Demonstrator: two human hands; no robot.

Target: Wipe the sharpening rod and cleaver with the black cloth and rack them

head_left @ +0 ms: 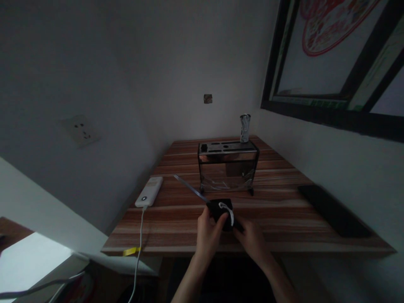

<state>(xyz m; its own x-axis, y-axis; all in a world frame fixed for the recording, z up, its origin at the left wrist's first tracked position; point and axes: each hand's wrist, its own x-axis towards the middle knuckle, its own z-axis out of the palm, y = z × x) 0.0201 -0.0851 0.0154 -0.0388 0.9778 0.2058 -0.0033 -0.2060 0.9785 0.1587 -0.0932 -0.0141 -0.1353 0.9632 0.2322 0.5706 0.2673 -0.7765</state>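
Observation:
Near the front of the table, a black, flat, pouch-like piece (220, 207) with a white cord (227, 209) across its face is between my hands. My left hand (208, 231) grips it from the left, thumb pressed on its front. On the right side, my right hand (251, 237) has its fingers closed on a dark end of the piece. A thin, pale, see-through strip (191, 187) reaches up and left from its top corner; whether it joins the piece I cannot tell. Just beyond stands a knife-block-like holder (229, 147) with a slotted metal top and clear sides.
A patterned cylinder (245, 128) stands at the holder's back right. On the left lies a white power bank (149, 191) with a cable (140, 235) hanging over the front edge, near a yellow tag (130, 251). A black flat slab (333, 210) lies right. Walls border the wooden table (170, 235).

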